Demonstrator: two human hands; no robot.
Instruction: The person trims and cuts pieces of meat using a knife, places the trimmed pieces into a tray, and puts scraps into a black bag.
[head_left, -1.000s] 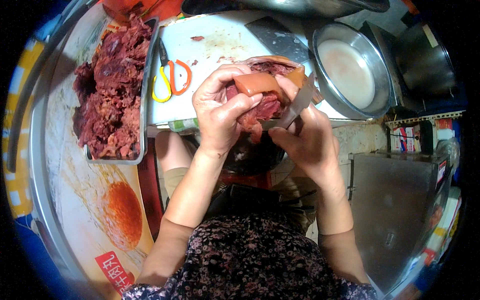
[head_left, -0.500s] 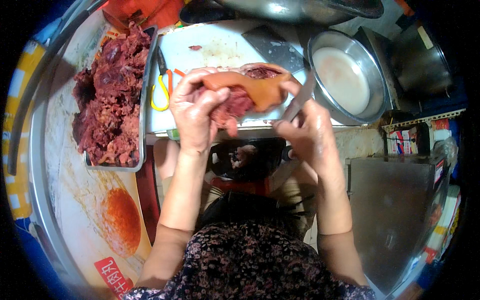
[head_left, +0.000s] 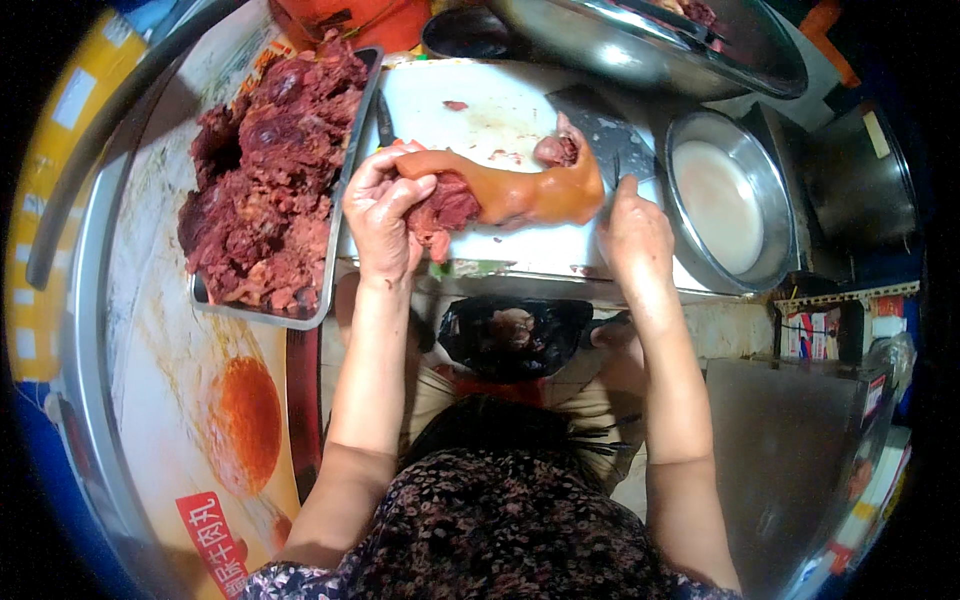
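Observation:
My left hand is closed on the left end of a long piece of meat with smooth orange-brown skin, its thumb pressed by the ragged red flesh. The skin stretches rightward over a white cutting board, and its far end curls up, showing a pale and red inner side. My right hand is closed around a knife, just right of the meat's end and apart from it. Only a thin dark strip of the blade shows; the handle is hidden in the fist.
A metal tray heaped with dark red meat stands left. At right is a steel basin with cloudy liquid; a larger metal bowl stands behind. A dark slab lies on the board. Between my knees is a black bag with pale scraps.
The meat has been straightened out toward the right, its end now turned up. My right hand has drawn away from it, and the knife has turned from broad blade to thin edge.

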